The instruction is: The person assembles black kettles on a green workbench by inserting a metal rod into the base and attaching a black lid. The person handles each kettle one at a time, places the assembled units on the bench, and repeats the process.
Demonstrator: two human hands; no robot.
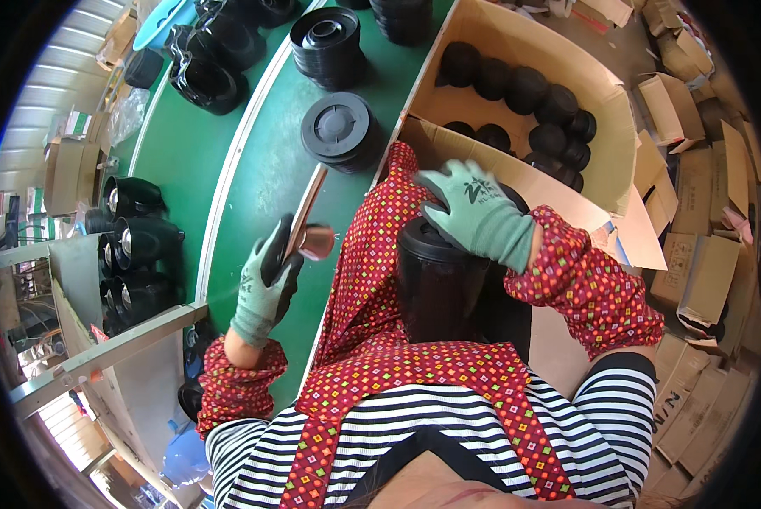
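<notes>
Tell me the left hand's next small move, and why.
Probably bring the copper-coloured piece in the left hand to the black cylindrical container: the piece is apart from it, above the green table, while the right hand rests on the container's top.

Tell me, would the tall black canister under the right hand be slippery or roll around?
The tall black canister might feel slippery, because its side looks smooth and glossy. Laid down, it could roll, since its wall is rounded. Probably stiff, too: its rim looks round and unbent beside the right hand.
</notes>
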